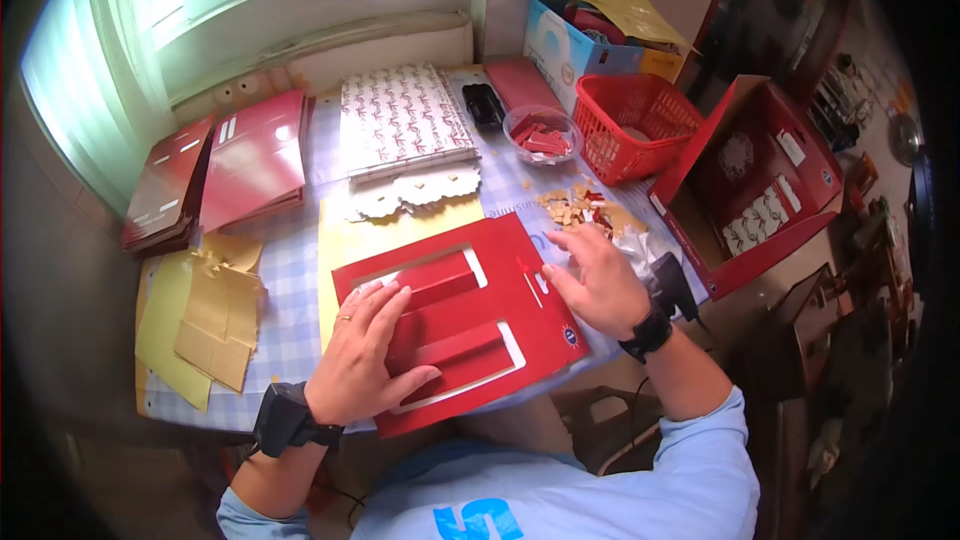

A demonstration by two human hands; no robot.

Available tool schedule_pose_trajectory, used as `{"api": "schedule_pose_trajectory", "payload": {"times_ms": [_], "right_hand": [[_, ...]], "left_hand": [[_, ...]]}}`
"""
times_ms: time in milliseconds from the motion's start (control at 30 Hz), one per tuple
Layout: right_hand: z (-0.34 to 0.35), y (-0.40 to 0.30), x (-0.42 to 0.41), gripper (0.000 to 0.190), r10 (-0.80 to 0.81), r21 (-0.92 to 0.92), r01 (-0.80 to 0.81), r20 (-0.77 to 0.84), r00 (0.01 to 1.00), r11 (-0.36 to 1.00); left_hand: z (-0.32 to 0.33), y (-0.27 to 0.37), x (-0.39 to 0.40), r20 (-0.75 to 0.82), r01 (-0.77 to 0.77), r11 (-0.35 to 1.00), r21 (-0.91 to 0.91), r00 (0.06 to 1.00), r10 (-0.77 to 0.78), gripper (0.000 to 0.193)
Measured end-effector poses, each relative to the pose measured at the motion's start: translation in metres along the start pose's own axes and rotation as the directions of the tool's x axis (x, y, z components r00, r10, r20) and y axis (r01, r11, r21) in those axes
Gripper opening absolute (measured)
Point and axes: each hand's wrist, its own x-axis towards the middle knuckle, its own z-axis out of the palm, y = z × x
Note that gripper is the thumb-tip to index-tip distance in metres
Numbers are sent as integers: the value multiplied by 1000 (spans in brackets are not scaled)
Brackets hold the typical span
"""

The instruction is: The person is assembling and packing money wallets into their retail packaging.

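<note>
A flat red cardboard sheet [457, 315] with two long cut-outs and a slotted hang tab lies in front of me. My left hand [367, 360] rests palm down on its left half, fingers spread, gripping nothing. The thumb lies by the lower cut-out. Just past the sheet's right edge hovers my right hand [600, 285], its thumb and fingers apart with nothing visible in them. Small tan and red cardboard scraps [581, 210] are heaped beyond its fingertips. Crumpled white plastic [637, 251] is next to that hand. Under the sheet shows a yellow sheet [330, 240].
Stacked red cardboard [255, 150] lies at the left, near torn brown cardboard [217, 315]. A pile of patterned white card [405, 116] stands at the back. Toward the right are a plastic tub of red strips [541, 136], a red basket [630, 127] and a red cardboard box [742, 187].
</note>
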Motion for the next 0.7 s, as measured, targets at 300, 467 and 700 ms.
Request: {"api": "schedule_pose_trajectory", "payload": {"times_ms": [300, 467, 700], "right_hand": [[4, -4, 36, 48, 336, 416, -608, 561, 757, 676], [6, -16, 46, 35, 332, 449, -786, 730, 597, 426], [25, -29, 32, 25, 155, 673, -739, 726, 670, 38]], "left_hand": [[3, -1, -4, -81, 23, 998, -64, 996, -28, 85], [3, -1, -6, -98, 30, 999, -37, 995, -33, 82], [0, 0, -3, -122, -14, 1000, -2, 992, 14, 84]]}}
